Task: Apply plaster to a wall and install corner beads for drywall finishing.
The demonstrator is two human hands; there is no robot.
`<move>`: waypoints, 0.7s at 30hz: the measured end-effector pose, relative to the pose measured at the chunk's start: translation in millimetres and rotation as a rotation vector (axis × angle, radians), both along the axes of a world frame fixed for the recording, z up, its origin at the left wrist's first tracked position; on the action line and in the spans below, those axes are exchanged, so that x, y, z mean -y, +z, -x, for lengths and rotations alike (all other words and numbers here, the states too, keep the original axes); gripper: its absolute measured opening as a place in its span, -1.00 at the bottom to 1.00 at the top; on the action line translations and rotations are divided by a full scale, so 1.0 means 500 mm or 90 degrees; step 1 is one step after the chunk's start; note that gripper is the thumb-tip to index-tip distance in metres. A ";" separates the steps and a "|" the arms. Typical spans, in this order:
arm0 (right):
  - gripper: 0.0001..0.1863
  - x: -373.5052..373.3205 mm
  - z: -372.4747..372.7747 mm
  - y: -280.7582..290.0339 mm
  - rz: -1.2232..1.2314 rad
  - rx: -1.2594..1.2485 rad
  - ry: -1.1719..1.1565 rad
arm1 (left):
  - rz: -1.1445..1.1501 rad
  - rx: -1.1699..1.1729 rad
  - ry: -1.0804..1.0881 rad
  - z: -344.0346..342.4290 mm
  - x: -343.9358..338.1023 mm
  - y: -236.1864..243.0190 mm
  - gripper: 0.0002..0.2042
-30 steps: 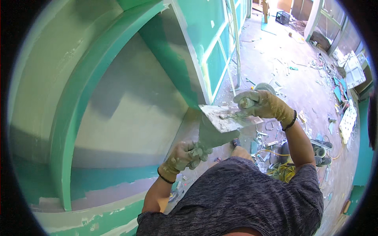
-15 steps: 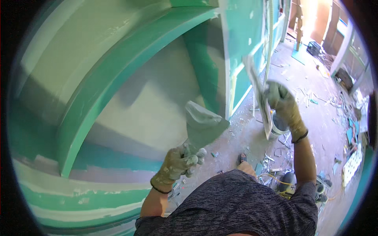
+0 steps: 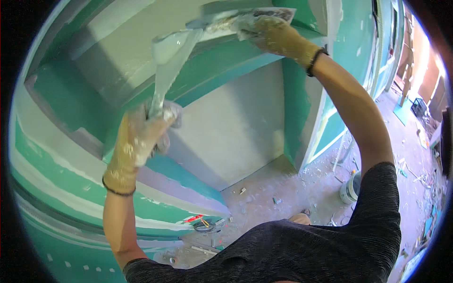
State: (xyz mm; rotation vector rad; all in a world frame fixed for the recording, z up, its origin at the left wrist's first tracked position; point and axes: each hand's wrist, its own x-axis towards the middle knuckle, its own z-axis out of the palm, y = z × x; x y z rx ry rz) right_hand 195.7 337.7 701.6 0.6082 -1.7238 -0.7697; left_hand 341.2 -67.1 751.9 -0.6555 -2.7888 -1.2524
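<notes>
My left hand (image 3: 141,137), in a plaster-caked glove, is closed round the handle of a broad putty knife (image 3: 172,52), its pale, coated blade pointing up. Higher and to the right, my gloved right hand (image 3: 273,37) grips a flat trowel (image 3: 288,15) smeared with compound, partly blurred. The knife's blade reaches up beside the trowel's left end; whether they touch I cannot tell. Both tools are raised in front of a curved green board ledge (image 3: 236,56) that crosses a recess with a grey, skimmed back panel (image 3: 226,122).
A green board wall (image 3: 354,47) runs away to the upper right. A white bucket (image 3: 349,188) stands on the debris-strewn floor (image 3: 259,193) by my right side, with a black crate (image 3: 419,107) farther off. A small red-handled tool (image 3: 193,218) and coiled cable (image 3: 204,227) lie low at the left.
Both my hands have risen with their tools towards the upper recess; the trowel, lately tilted upright at the right, now lies more level near the knife. The view has swung toward the wall.
</notes>
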 end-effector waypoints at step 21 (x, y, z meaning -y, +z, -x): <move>-0.52 0.213 -0.015 -0.005 0.395 0.499 0.203 | 0.239 -0.150 0.030 0.410 -0.069 0.009 -0.45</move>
